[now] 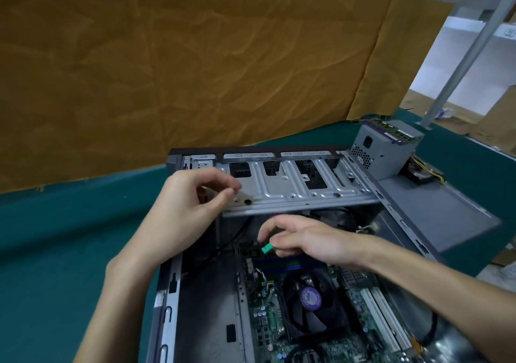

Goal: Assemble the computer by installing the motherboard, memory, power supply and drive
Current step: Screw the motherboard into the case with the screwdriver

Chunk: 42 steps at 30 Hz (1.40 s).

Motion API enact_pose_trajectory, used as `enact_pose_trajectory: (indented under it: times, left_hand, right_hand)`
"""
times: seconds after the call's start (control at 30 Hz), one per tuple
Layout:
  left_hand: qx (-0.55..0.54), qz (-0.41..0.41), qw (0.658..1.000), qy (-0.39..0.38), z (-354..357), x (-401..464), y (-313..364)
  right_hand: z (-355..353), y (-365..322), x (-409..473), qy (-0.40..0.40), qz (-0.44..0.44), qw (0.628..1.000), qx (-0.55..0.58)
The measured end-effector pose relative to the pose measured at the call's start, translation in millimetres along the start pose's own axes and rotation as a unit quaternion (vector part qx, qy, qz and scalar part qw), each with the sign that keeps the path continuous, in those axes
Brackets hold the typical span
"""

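- Open computer case (167,301) lies on its side on the green desk (55,251), interior facing up.
- Motherboard (268,318) sits in the case floor; CPU cooler fan (310,304) with purple centre label on it, white expansion slots (382,315) to its right.
- Memory slots (279,265) just beyond the fan, partly under the right hand.
- Right hand (304,237) reaches in over the slots; thumb and index fingers pinch a small green connector (266,248) just above the board. Other fingers loosely curled.
- Left hand (190,203) at the left end of the silver drive cage (293,189); thumb and forefinger tips nearly together over the cage's corner. Cannot tell if they pinch anything.
- Drive cage spans the far end of the case, above the board, bays vacant.
- Power supply (382,150) stands outside the case, on the desk at the far right, beside the grey side panel (435,212); what looks like a memory stick (391,128) lies on top of it.
- Drive (418,174) with yellow-black wires behind the power supply, mostly hidden.
- Brown paper sheet (167,55) hangs behind the desk.
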<state>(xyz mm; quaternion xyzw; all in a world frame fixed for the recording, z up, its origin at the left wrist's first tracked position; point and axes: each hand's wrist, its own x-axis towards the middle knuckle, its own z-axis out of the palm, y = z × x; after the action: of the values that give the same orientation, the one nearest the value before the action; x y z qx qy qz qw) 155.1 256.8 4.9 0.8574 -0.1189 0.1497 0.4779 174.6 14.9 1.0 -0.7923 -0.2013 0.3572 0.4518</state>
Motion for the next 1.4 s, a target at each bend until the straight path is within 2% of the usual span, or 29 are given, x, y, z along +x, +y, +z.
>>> enact_pose_trajectory:
  times: [0.07,0.17,0.37,0.47,0.57,0.73,0.9,1.1,1.4]
  left_hand:
    - [0.043,-0.001,0.999,0.013,0,-2,0]
    - [0.129,0.007,0.991,-0.03,-5,-4,-1]
    - [0.101,0.012,0.994,-0.035,-11,-10,-7]
    - [0.105,0.008,0.994,-0.033,-9,-10,-8]
    - [0.112,0.008,0.993,-0.025,-8,-10,-6]
    - [0.11,0.0,0.994,-0.025,-7,-11,-3]
    - [0.116,0.001,0.993,-0.02,-6,-13,-3]
    - [0.116,0.001,0.993,-0.018,-5,-12,-3]
    - [0.117,-0.001,0.993,-0.015,-4,-11,-3]
  right_hand:
    - [3,1,3,0.0,0.008,1.0,-0.03]
    - [5,2,8,-0.002,0.011,0.999,-0.045]
    - [2,13,19,-0.02,0.003,0.999,0.047]
    - [4,24,29,0.035,-0.003,0.998,0.048]
    - [11,35,40,0.11,-0.005,0.992,-0.067]
    - [24,40,58,0.141,0.004,0.941,-0.307]
    - [30,33,70,0.14,0.012,0.941,-0.307]
    - [34,36,71,0.153,0.03,0.922,-0.354]
    - [35,32,70,0.123,0.04,0.903,-0.41]
